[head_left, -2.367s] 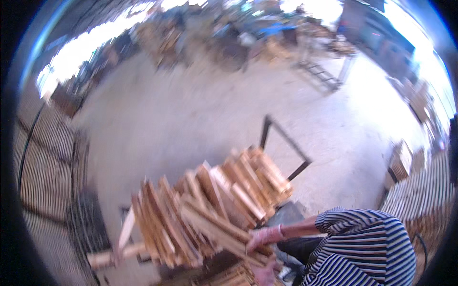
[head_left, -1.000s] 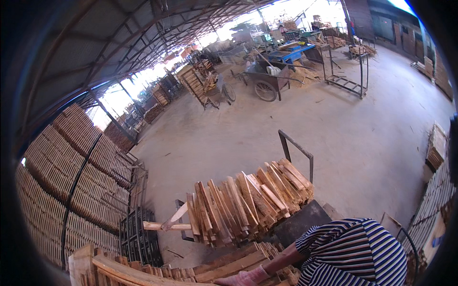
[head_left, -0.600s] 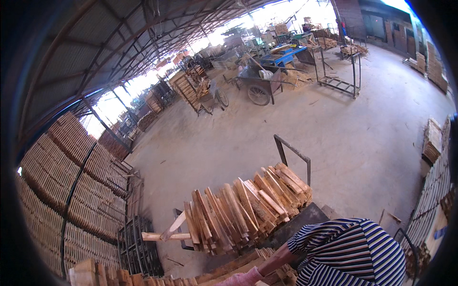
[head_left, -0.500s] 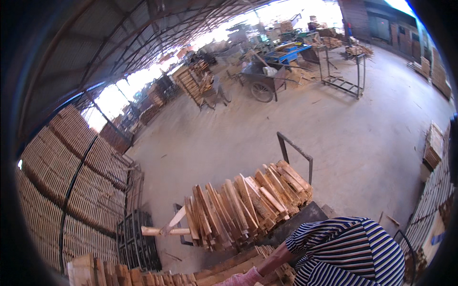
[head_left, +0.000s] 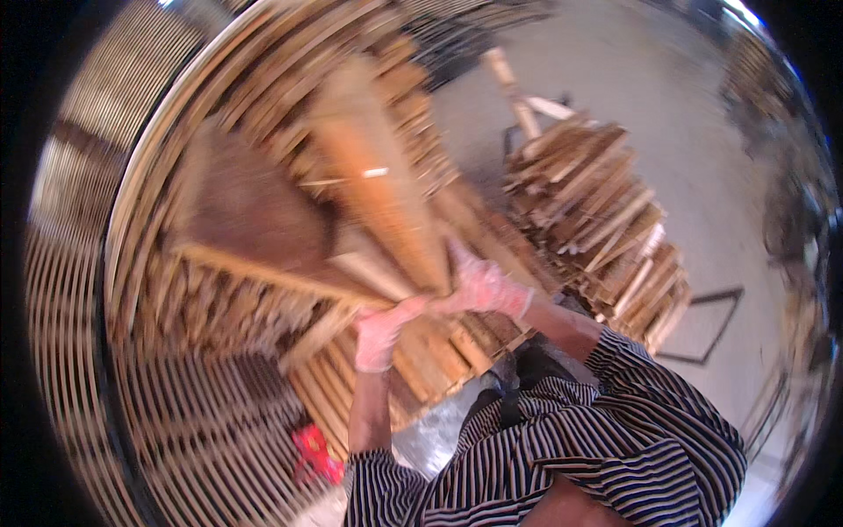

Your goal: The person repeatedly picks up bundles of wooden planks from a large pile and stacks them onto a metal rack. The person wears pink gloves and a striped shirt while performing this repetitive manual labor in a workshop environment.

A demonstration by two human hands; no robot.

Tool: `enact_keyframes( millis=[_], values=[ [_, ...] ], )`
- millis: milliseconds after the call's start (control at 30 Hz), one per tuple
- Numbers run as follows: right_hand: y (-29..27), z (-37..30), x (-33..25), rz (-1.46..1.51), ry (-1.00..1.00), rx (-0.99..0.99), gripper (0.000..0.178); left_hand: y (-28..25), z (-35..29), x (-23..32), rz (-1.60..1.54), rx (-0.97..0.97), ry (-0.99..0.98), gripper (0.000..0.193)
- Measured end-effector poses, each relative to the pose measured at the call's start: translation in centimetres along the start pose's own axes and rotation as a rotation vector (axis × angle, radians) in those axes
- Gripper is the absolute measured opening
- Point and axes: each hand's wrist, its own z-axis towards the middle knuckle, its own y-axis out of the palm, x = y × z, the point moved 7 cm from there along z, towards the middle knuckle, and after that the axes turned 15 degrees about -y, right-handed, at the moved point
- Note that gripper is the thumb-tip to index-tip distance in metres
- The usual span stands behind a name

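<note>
Both my hands wear pinkish-white work gloves. My left hand [head_left: 386,332] is closed at the near end of a wide dark-brown wooden board [head_left: 255,211], whose pale edge faces me. Just to its right, my right hand [head_left: 487,285] is closed around the near end of an orange-brown wooden plank [head_left: 373,167]. The two pieces spread apart away from me like a V, tilted above a stack of wood. Both are smeared by motion. A shorter pale strip [head_left: 373,270] shows between them; whether a hand touches it I cannot tell.
Stacked rough planks [head_left: 413,356] lie under and around my hands. A pile of cut wood strips [head_left: 606,206] stands at right, with a metal frame [head_left: 716,325] at its near end. Tall slatted stacks [head_left: 202,422] rise at left. A red item [head_left: 316,452] lies at lower left.
My view has swung down and left, onto the plank stack. Both gloved hands now show on the board and plank; before, only one glove showed at the lower edge.
</note>
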Motion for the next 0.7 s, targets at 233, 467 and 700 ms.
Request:
enact_keyframes(
  millis=[233, 467, 700],
  values=[
    [10.8, 0.4, 11.9, 0.116, 0.194, -0.334, 0.128, -3.2, 8.3, -13.9, 0.042, -0.396, -0.109, 0.085],
    [14.0, 0.1, 14.7, 0.569, 0.223, -0.166, 0.128, -4.0, 8.4, -14.8, -0.098, -0.191, -0.291, 0.109],
    [8.0, 3.0, 14.5, -0.308, 0.185, -0.552, 0.141, -12.2, 2.3, -4.4, 0.066, 0.127, -0.357, 0.116]
  ],
)
